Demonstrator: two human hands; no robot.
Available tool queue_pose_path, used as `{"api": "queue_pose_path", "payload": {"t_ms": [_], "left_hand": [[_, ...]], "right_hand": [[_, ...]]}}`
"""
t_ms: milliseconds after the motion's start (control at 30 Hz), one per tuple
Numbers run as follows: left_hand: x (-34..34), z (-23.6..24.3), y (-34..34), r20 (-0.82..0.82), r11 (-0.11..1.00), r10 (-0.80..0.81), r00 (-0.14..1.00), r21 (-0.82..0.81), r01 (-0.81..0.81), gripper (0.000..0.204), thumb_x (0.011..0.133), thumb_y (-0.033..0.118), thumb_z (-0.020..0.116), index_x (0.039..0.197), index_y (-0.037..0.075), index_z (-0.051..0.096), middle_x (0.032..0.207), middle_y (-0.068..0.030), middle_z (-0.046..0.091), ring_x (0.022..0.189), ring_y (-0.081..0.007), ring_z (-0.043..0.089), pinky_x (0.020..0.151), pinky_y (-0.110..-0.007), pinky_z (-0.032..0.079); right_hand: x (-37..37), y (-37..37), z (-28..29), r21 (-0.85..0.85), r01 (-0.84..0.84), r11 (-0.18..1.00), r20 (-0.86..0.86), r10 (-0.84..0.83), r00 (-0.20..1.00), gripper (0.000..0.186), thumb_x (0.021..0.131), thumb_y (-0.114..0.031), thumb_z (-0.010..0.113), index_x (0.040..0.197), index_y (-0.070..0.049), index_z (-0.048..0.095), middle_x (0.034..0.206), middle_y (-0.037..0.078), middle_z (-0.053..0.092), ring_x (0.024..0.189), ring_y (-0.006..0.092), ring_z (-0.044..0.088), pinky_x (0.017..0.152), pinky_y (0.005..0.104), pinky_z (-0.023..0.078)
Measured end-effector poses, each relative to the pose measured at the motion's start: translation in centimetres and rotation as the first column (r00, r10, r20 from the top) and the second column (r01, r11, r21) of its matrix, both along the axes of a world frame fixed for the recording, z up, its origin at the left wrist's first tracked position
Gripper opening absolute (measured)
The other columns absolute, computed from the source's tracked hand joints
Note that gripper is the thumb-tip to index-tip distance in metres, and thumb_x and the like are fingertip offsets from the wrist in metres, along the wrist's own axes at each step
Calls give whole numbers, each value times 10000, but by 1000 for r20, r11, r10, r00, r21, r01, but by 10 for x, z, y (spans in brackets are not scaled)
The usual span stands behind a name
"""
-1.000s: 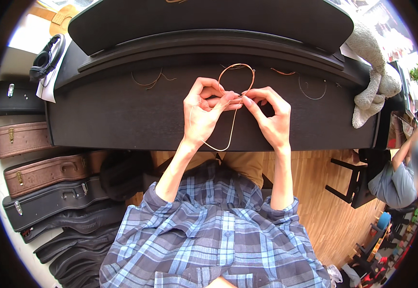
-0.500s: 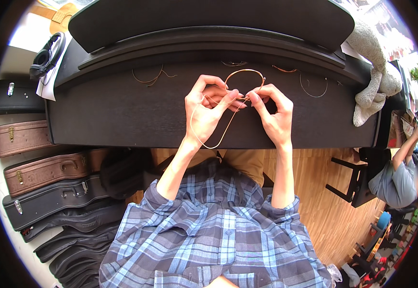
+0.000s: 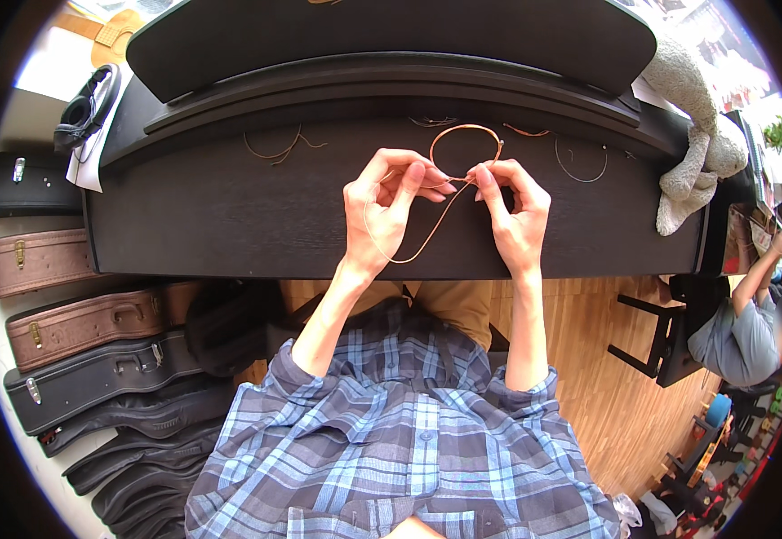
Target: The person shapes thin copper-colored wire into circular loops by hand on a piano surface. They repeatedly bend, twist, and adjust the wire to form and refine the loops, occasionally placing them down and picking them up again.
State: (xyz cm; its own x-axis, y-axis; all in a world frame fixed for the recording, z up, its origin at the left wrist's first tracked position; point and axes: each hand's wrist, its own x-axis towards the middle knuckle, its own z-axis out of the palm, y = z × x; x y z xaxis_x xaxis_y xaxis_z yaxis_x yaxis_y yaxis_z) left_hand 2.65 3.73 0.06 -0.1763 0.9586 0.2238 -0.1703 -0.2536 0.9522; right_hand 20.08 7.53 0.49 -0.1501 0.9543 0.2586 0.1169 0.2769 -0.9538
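A copper-coloured guitar string (image 3: 466,127) is pinched between my hands above the black piano lid (image 3: 256,225). It forms a small round loop at the top and a longer, thinner bend hanging below. My right hand (image 3: 519,216) grips the crossing of the loop between thumb and fingertips. On the other side of the loop, my left hand (image 3: 377,216) has its fingers closed round the string, the thumb lying along the fingers. Part of the string is hidden behind the left fingers.
Several cut string pieces (image 3: 294,148) lie along the lid's back. A grey plush toy (image 3: 701,171) hangs over the right end; headphones (image 3: 88,108) are at the left. Instrument cases (image 3: 85,325) line the left side. Another person (image 3: 740,341) sits far right.
The small loop has become rounder and stands more fully clear of my fingers. My left thumb has shifted up, and the hanging bend has drawn slightly up and in.
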Motion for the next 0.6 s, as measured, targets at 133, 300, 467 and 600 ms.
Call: {"api": "queue_pose_path", "payload": {"t_ms": [133,300,467,600], "left_hand": [[0,1,-2,62,999,37,997,-9,-36,209,1080,185,527,1108,-20,556,918,-169,717,801,-262,771,689,-319,652],[-1,1,-6,14,998,31,999,62,-32,199,1099,181,479,1128,-14,508,872,-152,689,692,-244,753,604,-303,623],[-1,-2,-6,-31,984,131,991,123,-127,178,1104,162,464,1139,-9,501,857,-141,685,692,-242,748,626,-303,617],[2,-4,-6,-71,992,67,995,111,-59,164,1095,130,481,1123,-23,535,861,-137,701,763,-239,762,695,-313,635]], "right_hand": [[1,0,-1,-50,-3,999,-70,-1,998,121,995,-97,690,1034,17,691,865,79,744,717,86,656,664,233,518],[3,1,-4,-57,32,998,-200,-42,979,114,1030,-96,641,1074,9,645,905,94,735,744,91,652,675,231,515],[5,3,-8,-37,38,999,-265,-47,963,86,1045,-83,610,1061,2,611,922,82,713,748,82,623,687,229,511],[4,3,-9,-16,4,1000,-270,-8,963,88,1051,-84,599,1052,4,603,925,84,704,745,83,619,687,230,513]]}}
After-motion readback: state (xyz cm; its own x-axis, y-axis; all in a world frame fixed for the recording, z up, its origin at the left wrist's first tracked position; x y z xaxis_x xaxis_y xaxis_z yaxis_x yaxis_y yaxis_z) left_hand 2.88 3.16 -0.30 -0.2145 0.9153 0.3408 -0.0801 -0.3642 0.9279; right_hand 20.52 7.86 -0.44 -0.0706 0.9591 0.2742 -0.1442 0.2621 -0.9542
